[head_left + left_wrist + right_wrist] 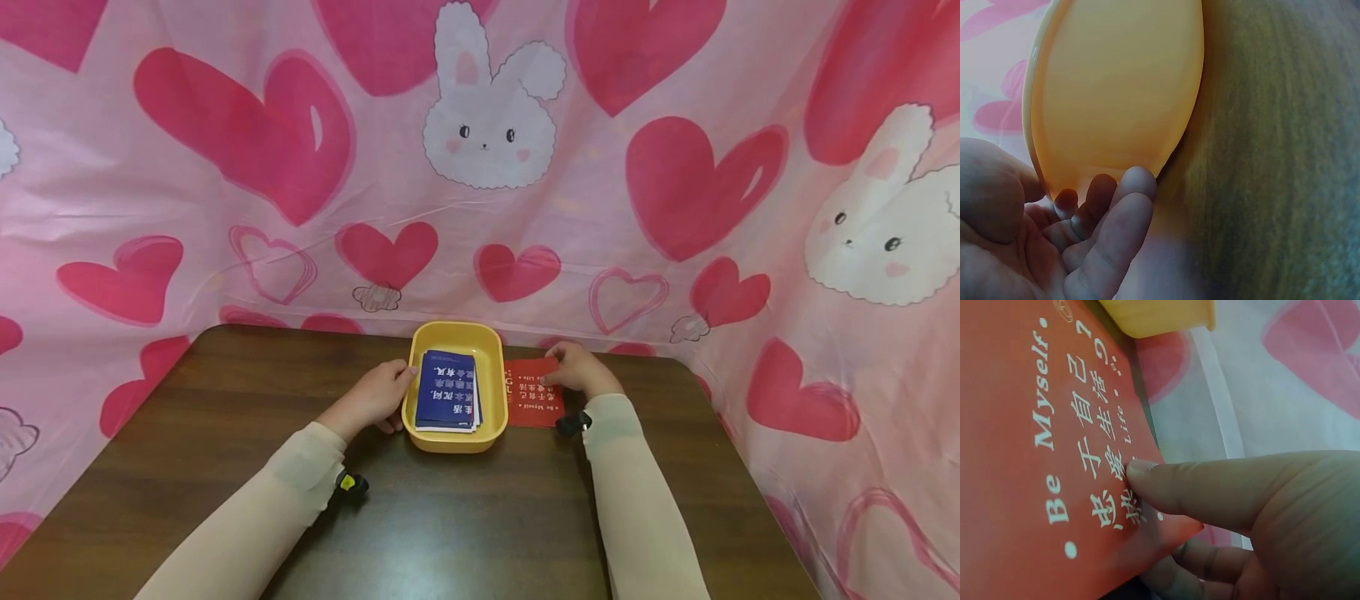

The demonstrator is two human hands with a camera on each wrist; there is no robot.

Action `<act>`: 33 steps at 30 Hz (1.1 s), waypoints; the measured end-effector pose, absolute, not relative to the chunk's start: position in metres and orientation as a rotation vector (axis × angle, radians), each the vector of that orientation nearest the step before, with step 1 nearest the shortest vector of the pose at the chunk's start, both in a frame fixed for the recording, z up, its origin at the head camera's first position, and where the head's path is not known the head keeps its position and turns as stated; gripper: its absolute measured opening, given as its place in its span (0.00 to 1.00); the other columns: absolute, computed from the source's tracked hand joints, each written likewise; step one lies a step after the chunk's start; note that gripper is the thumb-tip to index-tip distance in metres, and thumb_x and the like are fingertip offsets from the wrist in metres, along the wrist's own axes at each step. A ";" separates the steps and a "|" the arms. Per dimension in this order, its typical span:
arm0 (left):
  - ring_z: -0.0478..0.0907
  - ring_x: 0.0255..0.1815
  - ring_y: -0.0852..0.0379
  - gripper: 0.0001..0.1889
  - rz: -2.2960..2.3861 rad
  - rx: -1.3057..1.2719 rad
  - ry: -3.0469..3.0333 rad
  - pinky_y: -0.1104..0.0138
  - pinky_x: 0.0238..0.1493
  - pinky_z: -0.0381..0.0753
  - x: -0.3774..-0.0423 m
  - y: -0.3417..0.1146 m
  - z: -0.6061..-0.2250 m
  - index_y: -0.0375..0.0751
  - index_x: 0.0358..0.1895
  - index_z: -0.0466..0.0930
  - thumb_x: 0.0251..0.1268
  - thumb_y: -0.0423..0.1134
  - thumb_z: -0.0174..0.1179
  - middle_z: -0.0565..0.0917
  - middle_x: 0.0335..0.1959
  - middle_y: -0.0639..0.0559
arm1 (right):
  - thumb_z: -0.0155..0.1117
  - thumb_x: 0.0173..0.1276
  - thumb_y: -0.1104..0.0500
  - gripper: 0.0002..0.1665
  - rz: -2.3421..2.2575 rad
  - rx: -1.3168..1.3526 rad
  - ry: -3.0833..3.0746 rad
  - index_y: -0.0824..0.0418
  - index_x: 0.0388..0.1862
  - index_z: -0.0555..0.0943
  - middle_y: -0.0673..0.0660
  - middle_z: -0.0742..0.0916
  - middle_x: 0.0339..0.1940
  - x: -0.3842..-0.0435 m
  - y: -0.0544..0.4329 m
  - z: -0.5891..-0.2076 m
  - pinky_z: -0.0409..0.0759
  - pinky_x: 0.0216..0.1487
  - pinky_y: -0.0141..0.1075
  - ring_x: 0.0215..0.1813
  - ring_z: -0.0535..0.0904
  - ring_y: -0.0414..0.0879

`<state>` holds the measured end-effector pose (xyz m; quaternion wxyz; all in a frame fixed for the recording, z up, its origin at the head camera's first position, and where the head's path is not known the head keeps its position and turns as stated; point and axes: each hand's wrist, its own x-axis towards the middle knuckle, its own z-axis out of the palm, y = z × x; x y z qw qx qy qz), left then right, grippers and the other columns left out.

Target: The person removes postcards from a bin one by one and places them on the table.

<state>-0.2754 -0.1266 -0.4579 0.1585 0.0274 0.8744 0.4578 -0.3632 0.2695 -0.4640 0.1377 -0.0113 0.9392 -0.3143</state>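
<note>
A yellow plastic tray (455,444) stands near the table's far edge, with a stack of blue printed cards (446,387) lying in it. My left hand (378,396) grips the tray's left side, thumb at the rim. In the left wrist view its fingers (1113,240) curl against the tray's outer wall (1116,81). To the right of the tray is a red printed card (534,404) with white lettering. My right hand (583,372) pinches its far right corner, thumb (1204,487) on the printed face and fingers behind it. The card's left edge is hidden by the tray.
The dark wooden table (465,525) extends toward me and to both sides. A pink curtain (420,200) with hearts and rabbits hangs close behind the table's far edge and along the sides. Each wrist wears a small black device (573,424).
</note>
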 end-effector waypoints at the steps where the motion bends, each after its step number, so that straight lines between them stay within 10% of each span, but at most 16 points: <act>1: 0.86 0.23 0.48 0.22 1.309 0.076 2.500 0.57 0.27 0.92 -0.275 -0.127 -0.458 0.37 0.62 0.79 0.97 0.53 0.45 0.86 0.34 0.40 | 0.87 0.65 0.57 0.33 -0.890 -0.022 2.731 0.64 0.65 0.83 0.65 0.90 0.58 -0.365 0.269 -0.466 0.85 0.68 0.59 0.58 0.85 0.60; 10: 0.86 0.24 0.48 0.22 1.307 0.068 2.502 0.57 0.27 0.92 -0.276 -0.126 -0.457 0.36 0.63 0.79 0.97 0.53 0.45 0.86 0.35 0.40 | 0.91 0.61 0.55 0.32 -0.768 -0.045 2.810 0.60 0.63 0.89 0.61 0.92 0.62 -0.395 0.276 -0.500 0.89 0.66 0.55 0.57 0.88 0.57; 26: 0.86 0.23 0.48 0.21 1.299 0.072 2.502 0.58 0.28 0.92 -0.275 -0.127 -0.458 0.37 0.63 0.78 0.97 0.52 0.46 0.85 0.35 0.40 | 0.78 0.75 0.49 0.32 -1.049 0.050 2.664 0.59 0.72 0.82 0.67 0.87 0.68 -0.348 0.269 -0.441 0.80 0.78 0.65 0.67 0.82 0.63; 33: 0.86 0.24 0.48 0.21 1.303 0.071 2.503 0.58 0.28 0.92 -0.275 -0.126 -0.457 0.36 0.63 0.79 0.97 0.52 0.46 0.86 0.35 0.40 | 0.74 0.80 0.51 0.27 -1.214 -0.136 2.674 0.63 0.70 0.84 0.65 0.91 0.59 -0.343 0.252 -0.421 0.87 0.66 0.51 0.54 0.89 0.59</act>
